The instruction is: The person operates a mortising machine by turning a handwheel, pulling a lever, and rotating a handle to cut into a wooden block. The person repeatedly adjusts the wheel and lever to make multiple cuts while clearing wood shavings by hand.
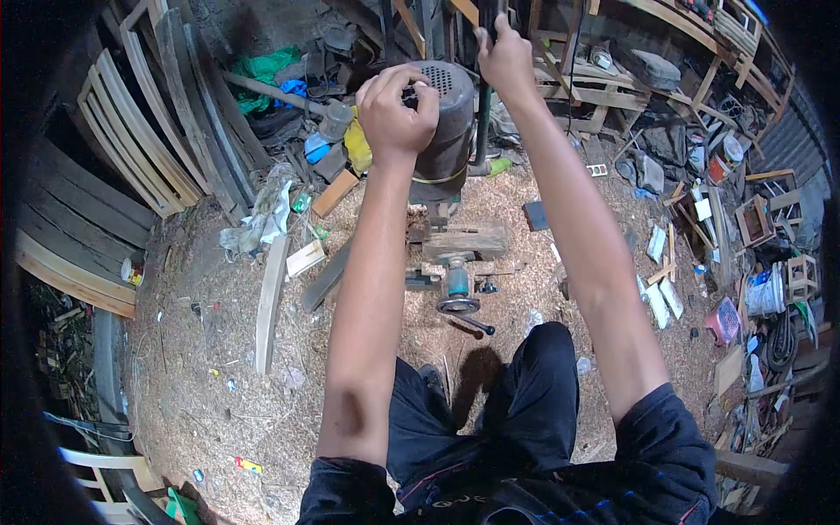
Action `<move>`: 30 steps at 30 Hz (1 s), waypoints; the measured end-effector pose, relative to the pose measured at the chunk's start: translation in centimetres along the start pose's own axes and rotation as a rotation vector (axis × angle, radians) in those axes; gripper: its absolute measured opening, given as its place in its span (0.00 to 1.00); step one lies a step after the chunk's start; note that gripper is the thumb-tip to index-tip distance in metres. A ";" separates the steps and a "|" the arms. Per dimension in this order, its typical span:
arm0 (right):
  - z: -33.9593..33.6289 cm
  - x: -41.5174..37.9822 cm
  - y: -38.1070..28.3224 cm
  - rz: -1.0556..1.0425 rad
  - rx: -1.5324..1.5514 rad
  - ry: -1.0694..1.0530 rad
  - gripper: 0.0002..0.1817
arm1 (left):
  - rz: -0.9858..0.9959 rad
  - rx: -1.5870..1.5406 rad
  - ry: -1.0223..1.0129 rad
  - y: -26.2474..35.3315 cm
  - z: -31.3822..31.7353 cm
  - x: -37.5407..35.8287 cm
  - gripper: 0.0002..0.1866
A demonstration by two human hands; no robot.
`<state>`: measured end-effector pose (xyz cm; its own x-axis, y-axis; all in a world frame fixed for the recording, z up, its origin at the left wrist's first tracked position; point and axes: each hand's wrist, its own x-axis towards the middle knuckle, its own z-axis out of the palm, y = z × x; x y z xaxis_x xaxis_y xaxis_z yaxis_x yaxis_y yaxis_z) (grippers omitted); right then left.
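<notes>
My left hand (pixel 398 112) is curled at the left side of a dark cylindrical motor (pixel 442 144) with a perforated top, its fingers and thumb bent against the housing's upper edge. Higher up and to the right, my right hand (pixel 507 59) is closed round a dark upright handle (pixel 490 17); its far end is cut off by the frame. Under the motor, a wooden block (pixel 464 243) lies across the machine's bed. In front of it stands a vise-like part with a round handwheel (pixel 458 305) and a crank.
Sawdust and scraps cover the floor (pixel 227 350). Curved wooden boards (pixel 131 131) lean at the left, and a loose curved plank (pixel 271 302) lies nearer. Wood frames, a pink basket (pixel 724 320) and clutter line the right. My knees are close below the handwheel.
</notes>
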<state>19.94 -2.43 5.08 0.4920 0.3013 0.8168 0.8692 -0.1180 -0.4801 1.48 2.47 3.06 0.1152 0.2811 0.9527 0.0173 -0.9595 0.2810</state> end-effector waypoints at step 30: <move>-2.1 -12.3 5.3 0.378 0.234 -0.144 0.16 | -0.154 0.022 0.073 2.1 -3.3 -2.8 0.25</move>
<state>18.62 -8.78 -6.78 0.7459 0.4086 0.5260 0.5881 -0.0333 -0.8081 -2.12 -0.31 1.38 0.0373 0.4249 0.9045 0.0509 -0.9048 0.4229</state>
